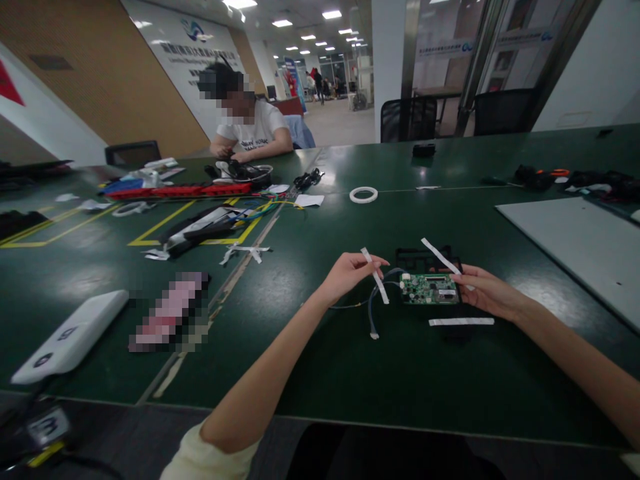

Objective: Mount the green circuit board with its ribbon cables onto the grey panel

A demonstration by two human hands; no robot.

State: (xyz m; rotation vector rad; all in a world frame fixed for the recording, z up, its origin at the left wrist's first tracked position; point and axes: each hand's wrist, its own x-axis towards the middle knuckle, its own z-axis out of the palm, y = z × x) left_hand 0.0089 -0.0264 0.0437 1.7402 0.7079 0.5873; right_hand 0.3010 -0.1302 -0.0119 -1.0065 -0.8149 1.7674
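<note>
My left hand (353, 275) pinches a short strip of white tape (377, 283) between thumb and fingers, left of a green circuit board (425, 291). My right hand (487, 290) is closed on the right end of the board, and a second white tape strip (437, 253) slants up from its fingertips. Behind the board shows a black plastic frame (407, 259); whether the two are joined I cannot tell. Thin grey cables (371, 317) run from the board's left side, one ending in a white connector. A third tape strip (461, 322) is just below the board.
A roll of white tape (363, 195) lies farther back. To the right is a large pale panel (580, 247). On the left are a white power bank (73, 337), a blurred-out phone-like object (170, 310) and scattered cables. Across the table sits a person (260, 130).
</note>
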